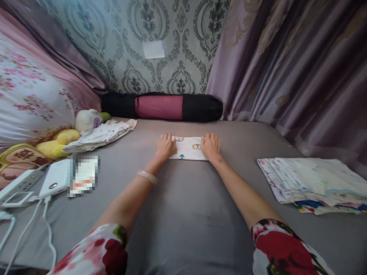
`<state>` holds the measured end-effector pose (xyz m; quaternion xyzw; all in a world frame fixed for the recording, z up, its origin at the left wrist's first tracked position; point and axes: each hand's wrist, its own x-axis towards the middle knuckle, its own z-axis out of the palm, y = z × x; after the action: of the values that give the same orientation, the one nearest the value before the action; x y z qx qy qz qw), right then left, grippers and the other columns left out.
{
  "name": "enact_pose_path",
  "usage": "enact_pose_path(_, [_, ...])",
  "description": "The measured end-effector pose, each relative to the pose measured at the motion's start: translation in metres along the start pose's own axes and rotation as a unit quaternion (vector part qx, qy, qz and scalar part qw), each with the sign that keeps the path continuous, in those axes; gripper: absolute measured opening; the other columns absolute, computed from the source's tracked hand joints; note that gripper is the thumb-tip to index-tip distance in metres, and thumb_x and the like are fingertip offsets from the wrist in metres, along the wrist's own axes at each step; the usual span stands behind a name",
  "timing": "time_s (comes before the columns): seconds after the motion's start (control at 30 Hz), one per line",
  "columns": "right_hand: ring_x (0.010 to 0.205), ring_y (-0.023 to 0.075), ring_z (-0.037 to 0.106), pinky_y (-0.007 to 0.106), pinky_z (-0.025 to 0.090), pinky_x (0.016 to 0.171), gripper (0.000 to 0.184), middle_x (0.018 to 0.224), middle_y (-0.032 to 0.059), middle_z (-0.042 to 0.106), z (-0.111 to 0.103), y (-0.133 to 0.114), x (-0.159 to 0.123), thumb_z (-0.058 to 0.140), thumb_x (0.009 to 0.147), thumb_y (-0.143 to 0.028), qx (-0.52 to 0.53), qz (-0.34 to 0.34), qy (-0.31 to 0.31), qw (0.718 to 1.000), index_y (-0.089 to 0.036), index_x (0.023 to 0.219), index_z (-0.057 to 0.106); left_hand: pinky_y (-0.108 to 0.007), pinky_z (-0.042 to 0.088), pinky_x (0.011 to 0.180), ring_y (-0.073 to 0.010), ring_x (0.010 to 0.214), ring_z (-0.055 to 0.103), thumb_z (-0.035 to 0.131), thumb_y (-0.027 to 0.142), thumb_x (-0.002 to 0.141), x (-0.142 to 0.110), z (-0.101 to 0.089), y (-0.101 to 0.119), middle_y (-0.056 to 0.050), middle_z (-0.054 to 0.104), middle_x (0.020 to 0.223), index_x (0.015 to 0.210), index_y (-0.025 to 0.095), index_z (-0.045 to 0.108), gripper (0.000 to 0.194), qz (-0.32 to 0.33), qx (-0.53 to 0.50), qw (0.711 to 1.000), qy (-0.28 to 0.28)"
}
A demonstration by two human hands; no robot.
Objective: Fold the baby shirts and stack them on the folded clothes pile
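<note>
A small folded white cloth [188, 149] with printed figures and a teal arrow lies flat on the grey bed sheet. My left hand [166, 147] grips its left end, fingers bent down over it. On the opposite end, my right hand [210, 146] holds the cloth in the same way, thumb toward the middle. The undersides of both hands and most fingertips are hidden. A pale bangle [147, 177] circles my left wrist.
To the right lies a stack of folded patterned cloths [312, 181]. On the left are a spotted white cloth [101, 134], plush toys [87, 121], a white power bank [56, 178] with cables and a power strip [23, 185]. A black and pink bolster [159, 107] rests against the wall.
</note>
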<state>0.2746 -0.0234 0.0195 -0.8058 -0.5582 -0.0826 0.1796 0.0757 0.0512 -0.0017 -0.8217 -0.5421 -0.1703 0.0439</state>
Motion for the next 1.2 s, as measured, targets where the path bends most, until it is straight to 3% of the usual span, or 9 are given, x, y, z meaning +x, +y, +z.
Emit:
enact_pose_path(0.1, [0.124, 0.0286, 0.048, 0.043, 0.031, 0.105, 0.042, 0.132, 0.0169, 0.057, 0.01, -0.019, -0.007, 0.029, 0.099, -0.029, 0.018, -0.113, -0.022, 0.993, -0.011, 0.123, 0.057, -0.042, 0.03, 0.111, -0.0274, 0.134, 0.04, 0.029, 0.038, 0.099, -0.003, 0.007, 0.016, -0.015, 0.048, 0.142, 0.139, 0.012, 0.041, 0.049, 0.088, -0.006, 0.996, -0.022])
enact_pose_path(0.23, [0.141, 0.0267, 0.028, 0.048, 0.015, 0.115, 0.049, 0.152, 0.0101, 0.038, 0.025, -0.031, -0.011, 0.029, 0.097, -0.027, 0.018, -0.189, -0.079, 0.979, -0.015, 0.142, 0.044, -0.049, 0.021, 0.116, -0.0296, 0.143, 0.027, 0.023, 0.036, 0.099, -0.004, 0.014, 0.027, -0.012, 0.037, 0.153, 0.146, 0.014, 0.036, 0.053, 0.11, 0.001, 0.99, -0.085])
enact_pose_path(0.5, [0.145, 0.0257, 0.021, 0.053, 0.011, 0.116, 0.054, 0.157, 0.0071, 0.03, 0.035, -0.035, -0.007, 0.027, 0.097, -0.031, 0.01, -0.191, -0.146, 0.971, -0.019, 0.149, 0.034, -0.053, 0.019, 0.117, -0.029, 0.146, 0.022, 0.016, 0.04, 0.099, 0.0, 0.026, 0.02, -0.01, 0.032, 0.156, 0.15, 0.016, 0.031, 0.058, 0.107, 0.006, 0.987, -0.12])
enact_pose_path(0.87, [0.144, 0.0251, 0.022, 0.052, 0.014, 0.115, 0.053, 0.157, 0.0057, 0.03, 0.044, -0.035, -0.01, 0.025, 0.098, -0.033, 0.005, -0.184, -0.142, 0.973, -0.022, 0.149, 0.035, -0.054, 0.019, 0.116, -0.0274, 0.146, 0.02, 0.018, 0.043, 0.098, -0.002, 0.031, 0.02, -0.007, 0.029, 0.158, 0.151, 0.021, 0.029, 0.058, 0.088, -0.01, 0.988, -0.125])
enact_pose_path(0.97, [0.144, 0.0247, 0.022, 0.051, 0.013, 0.116, 0.053, 0.156, 0.0066, 0.031, 0.044, -0.035, -0.011, 0.025, 0.098, -0.033, 0.008, -0.182, -0.134, 0.974, -0.021, 0.149, 0.036, -0.052, 0.02, 0.116, -0.0267, 0.145, 0.023, 0.021, 0.043, 0.098, -0.004, 0.029, 0.021, -0.008, 0.03, 0.157, 0.15, 0.019, 0.031, 0.058, 0.082, -0.016, 0.991, -0.103])
enact_pose_path(1.2, [0.145, 0.0272, 0.017, 0.053, 0.004, 0.115, 0.054, 0.156, 0.0146, 0.03, 0.046, -0.035, -0.017, 0.029, 0.098, -0.037, 0.007, -0.128, -0.029, 0.991, -0.013, 0.145, 0.041, -0.057, 0.012, 0.117, -0.0315, 0.146, 0.018, 0.022, 0.052, 0.097, -0.012, 0.027, 0.023, -0.013, 0.03, 0.156, 0.148, 0.016, 0.035, 0.064, 0.033, -0.002, 0.999, -0.004])
